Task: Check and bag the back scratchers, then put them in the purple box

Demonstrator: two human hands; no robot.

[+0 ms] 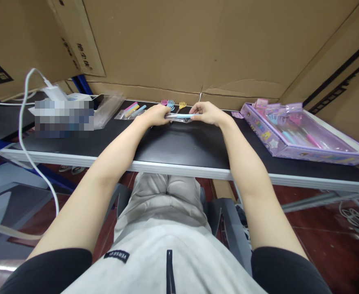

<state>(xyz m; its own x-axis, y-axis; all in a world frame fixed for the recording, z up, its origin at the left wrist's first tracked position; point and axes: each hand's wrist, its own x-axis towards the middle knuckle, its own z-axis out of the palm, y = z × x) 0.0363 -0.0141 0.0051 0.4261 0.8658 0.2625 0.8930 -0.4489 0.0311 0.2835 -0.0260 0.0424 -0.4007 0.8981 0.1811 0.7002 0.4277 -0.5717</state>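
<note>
Above the black table (179, 147), both hands hold a blue stick (181, 116) lying left-right.

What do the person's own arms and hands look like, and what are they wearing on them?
Both arms are bare from the upper arm down, ending in short black sleeves, the left sleeve and the right sleeve. The left hand and right hand are bare too: no gloves show, and no watch or bracelet on either wrist.

Two hands (155, 114) (207, 112), three small forks (171, 104) (pink, blue, yellow), one purple box (302, 134).
</note>
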